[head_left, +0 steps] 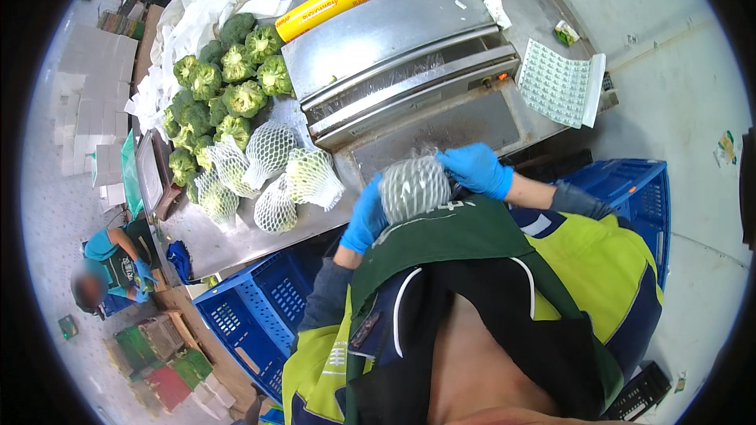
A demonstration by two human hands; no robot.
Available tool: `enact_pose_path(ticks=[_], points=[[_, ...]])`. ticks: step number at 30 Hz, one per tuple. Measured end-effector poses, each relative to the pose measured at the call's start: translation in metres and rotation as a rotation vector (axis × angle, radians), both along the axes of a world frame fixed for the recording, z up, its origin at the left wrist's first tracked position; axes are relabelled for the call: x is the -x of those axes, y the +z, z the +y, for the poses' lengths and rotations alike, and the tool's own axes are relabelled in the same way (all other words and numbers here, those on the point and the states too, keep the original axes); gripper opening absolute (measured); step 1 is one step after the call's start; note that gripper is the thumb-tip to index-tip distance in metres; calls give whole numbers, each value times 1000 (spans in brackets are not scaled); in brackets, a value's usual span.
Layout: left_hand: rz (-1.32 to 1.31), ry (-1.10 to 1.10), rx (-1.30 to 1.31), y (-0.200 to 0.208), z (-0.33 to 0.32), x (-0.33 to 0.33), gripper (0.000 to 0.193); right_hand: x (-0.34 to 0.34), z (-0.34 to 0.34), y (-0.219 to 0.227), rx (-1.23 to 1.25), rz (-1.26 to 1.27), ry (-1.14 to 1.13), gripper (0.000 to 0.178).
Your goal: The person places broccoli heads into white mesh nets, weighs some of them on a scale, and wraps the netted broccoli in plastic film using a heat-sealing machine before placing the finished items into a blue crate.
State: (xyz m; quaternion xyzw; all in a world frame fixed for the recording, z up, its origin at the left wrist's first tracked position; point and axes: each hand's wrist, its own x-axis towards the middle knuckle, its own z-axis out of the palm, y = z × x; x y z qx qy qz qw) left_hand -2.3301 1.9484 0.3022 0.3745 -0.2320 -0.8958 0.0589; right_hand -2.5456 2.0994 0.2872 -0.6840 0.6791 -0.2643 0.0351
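Close to my apron I hold a broccoli head in a white foam net [415, 189], with shiny clear film around it. My left hand [366, 216], in a blue glove, is closed against its left side. At its upper right, my right hand [476, 170], also gloved in blue, has its fingers pinched together at the film. Just beyond stands a metal film-wrapping machine [386, 39] with clear film in its slot. To the left, several broccoli heads in foam nets [270, 149] lie in front of a pile of bare broccoli [236, 63].
A yellow film roll [344, 1] lies behind the machine. A sheet of printed labels [555, 83] hangs over the right edge of the steel table [228, 248]. Blue crates [252, 311] stand below on both sides of me. Another person [110, 271] works at the far left.
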Motion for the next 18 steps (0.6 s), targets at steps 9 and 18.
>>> enact_pose_path(ticks=[9, 18], points=[[236, -686, 813, 122, 23, 35, 69, 16, -26, 178, 237, -18, 494, 15], [-164, -725, 1178, 134, 15, 8, 44, -48, -38, 35, -261, -1521, 256, 37]])
